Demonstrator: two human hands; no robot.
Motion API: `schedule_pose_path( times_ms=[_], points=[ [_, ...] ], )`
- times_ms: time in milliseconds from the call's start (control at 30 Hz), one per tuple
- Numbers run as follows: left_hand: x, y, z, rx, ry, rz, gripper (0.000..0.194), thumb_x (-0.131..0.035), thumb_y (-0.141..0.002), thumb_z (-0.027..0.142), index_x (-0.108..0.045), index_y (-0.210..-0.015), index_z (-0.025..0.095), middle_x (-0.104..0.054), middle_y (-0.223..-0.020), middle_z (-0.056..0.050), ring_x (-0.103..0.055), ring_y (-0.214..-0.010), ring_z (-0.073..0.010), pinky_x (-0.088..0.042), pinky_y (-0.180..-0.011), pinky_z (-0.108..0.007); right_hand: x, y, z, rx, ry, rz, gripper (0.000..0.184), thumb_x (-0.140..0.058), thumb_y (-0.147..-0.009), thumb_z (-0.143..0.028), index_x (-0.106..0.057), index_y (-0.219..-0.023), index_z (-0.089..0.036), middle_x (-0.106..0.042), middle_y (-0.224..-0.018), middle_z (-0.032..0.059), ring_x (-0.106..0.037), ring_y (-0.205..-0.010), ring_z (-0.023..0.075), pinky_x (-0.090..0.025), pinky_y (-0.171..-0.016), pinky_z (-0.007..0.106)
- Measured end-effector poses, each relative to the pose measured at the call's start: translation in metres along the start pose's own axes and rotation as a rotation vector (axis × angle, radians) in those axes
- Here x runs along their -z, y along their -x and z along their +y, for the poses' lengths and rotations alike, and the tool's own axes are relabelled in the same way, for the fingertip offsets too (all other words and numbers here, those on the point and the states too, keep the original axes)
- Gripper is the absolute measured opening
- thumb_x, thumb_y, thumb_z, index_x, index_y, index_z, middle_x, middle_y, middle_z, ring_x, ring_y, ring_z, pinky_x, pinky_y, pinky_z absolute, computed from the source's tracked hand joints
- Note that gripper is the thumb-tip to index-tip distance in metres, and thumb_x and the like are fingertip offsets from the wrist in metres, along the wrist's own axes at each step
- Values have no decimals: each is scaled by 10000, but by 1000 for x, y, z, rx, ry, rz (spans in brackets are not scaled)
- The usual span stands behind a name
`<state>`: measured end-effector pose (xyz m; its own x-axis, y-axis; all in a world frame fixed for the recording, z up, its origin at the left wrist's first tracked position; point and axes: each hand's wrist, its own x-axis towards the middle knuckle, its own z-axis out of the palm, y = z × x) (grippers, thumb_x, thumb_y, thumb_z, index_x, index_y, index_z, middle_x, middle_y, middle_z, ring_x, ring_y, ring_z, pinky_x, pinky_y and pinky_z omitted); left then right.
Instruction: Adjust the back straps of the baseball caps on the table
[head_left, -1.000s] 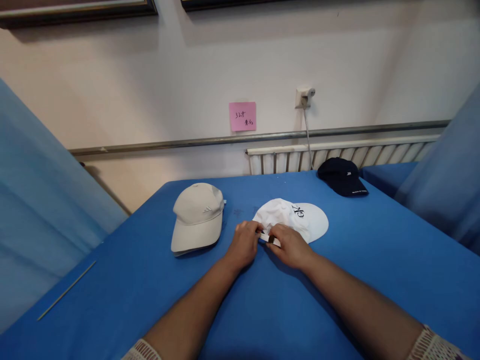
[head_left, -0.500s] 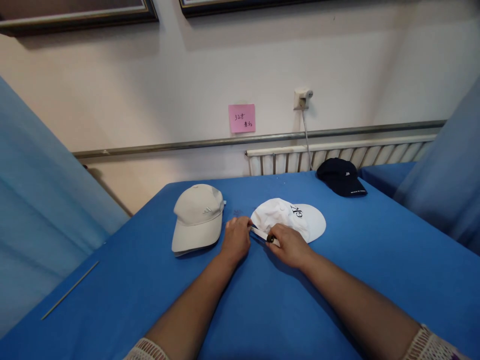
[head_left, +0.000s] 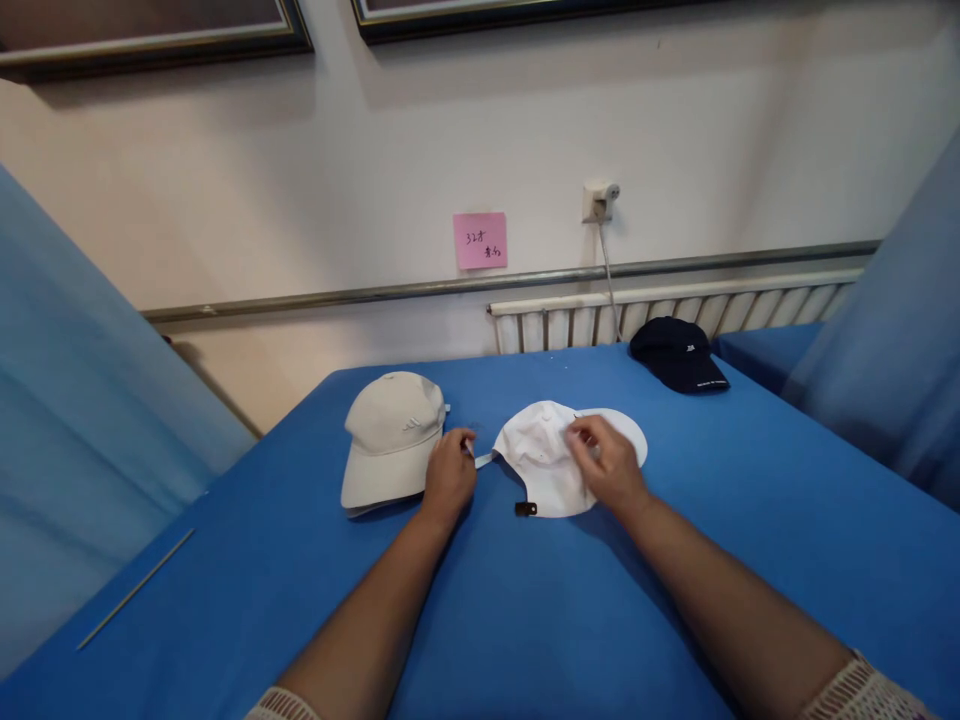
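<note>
A white baseball cap (head_left: 540,440) lies on the blue-covered table, its brim pointing right. My left hand (head_left: 451,470) is closed on the loose end of the cap's white back strap (head_left: 484,460), left of the crown. The strap's dark buckle (head_left: 526,509) sits at the cap's near edge, apart from the strap. Over the join of crown and brim hovers my right hand (head_left: 613,465), thumb and forefinger apart with nothing visible between them; it hides the cap's lettering. Just left of my left hand stands a beige cap (head_left: 394,435).
A dark navy cap (head_left: 679,355) rests at the back right of the table. A thin stick (head_left: 135,590) lies near the left edge. Blue curtains (head_left: 82,400) hang on both sides. Behind the table are a radiator (head_left: 555,330) and a metal rail (head_left: 375,294).
The strap has come out of the buckle and the back opening has spread. My right hand has let go of the buckle and moved right; my left has shifted slightly left with the strap.
</note>
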<state>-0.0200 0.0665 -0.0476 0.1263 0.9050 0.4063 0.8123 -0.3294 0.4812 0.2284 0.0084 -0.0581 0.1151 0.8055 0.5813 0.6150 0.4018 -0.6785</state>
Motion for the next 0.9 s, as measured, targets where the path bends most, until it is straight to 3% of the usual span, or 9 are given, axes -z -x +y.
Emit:
schedule_pose_path(
  times_ms=[100,167,233,400,467,600,667,733,900],
  points=[
    [0,-1,-3,38,123,60,473,-413,-677,-16,-591,-1085,144,-658,-1065,-107,-614,-992,-229,-473,-910,-391,18,-19,42,-431,198,230,327,-566,-812,-334,-604,-1071,-137,-605,-1165,189,-517,-1156,328,-352,-1001,463],
    [-2,1,-3,38,174,76,478,-414,-683,1,-586,-1108,135,-651,-1092,-114,-612,-1025,-234,-471,-938,-403,28,-26,66,-741,109,200,434,-639,-753,-356,-611,-1109,-108,-574,-1244,233,-462,-1247,370,-307,-1048,495],
    [-3,3,-1,22,205,66,445,-429,-706,26,-593,-1103,141,-651,-1101,-111,-610,-1044,-236,-468,-955,-408,32,-28,81,-820,38,159,431,-681,-714,-381,-651,-1033,-93,-626,-1160,252,-513,-1200,396,-363,-1005,508],
    [-5,5,0,19,274,6,301,-484,-767,101,-622,-1026,167,-669,-1062,-94,-619,-1025,-233,-471,-949,-413,29,-23,78,-834,-270,-10,278,-663,-737,-415,-699,-790,-144,-734,-819,152,-689,-818,303,-546,-703,407],
    [-5,4,-2,52,316,24,290,-504,-768,113,-623,-1026,170,-670,-1057,-94,-618,-1029,-235,-469,-949,-413,30,-25,69,-810,-528,43,268,-680,-725,-387,-691,-810,-133,-735,-791,130,-688,-703,259,-555,-627,376],
    [-5,0,-5,167,426,162,377,-551,-731,104,-605,-1099,167,-643,-1123,-113,-595,-1078,-245,-449,-960,-415,36,-32,48,-595,-733,693,311,-700,-714,-396,-659,-892,-144,-727,-820,51,-657,-666,183,-552,-624,328],
    [-9,3,0,252,539,196,391,-592,-723,124,-596,-1112,165,-632,-1146,-122,-594,-1077,-243,-450,-950,-405,32,-32,35,-507,-700,856,305,-698,-723,-386,-664,-916,-152,-723,-878,35,-652,-724,164,-542,-659,301],
    [-15,10,11,351,713,122,354,-644,-726,176,-603,-1078,158,-641,-1132,-129,-614,-1031,-233,-461,-922,-386,20,-26,20,-508,-856,737,360,-744,-675,-314,-667,-992,-162,-723,-963,43,-658,-793,169,-535,-674,288],
    [-32,43,55,583,1247,-369,378,-718,-760,374,-621,-1053,155,-676,-1111,-136,-658,-921,-198,-487,-788,-305,-27,6,-17,-762,-1272,279,396,-815,-605,-222,-687,-979,-200,-736,-958,33,-661,-740,163,-520,-570,248]
  ],
)
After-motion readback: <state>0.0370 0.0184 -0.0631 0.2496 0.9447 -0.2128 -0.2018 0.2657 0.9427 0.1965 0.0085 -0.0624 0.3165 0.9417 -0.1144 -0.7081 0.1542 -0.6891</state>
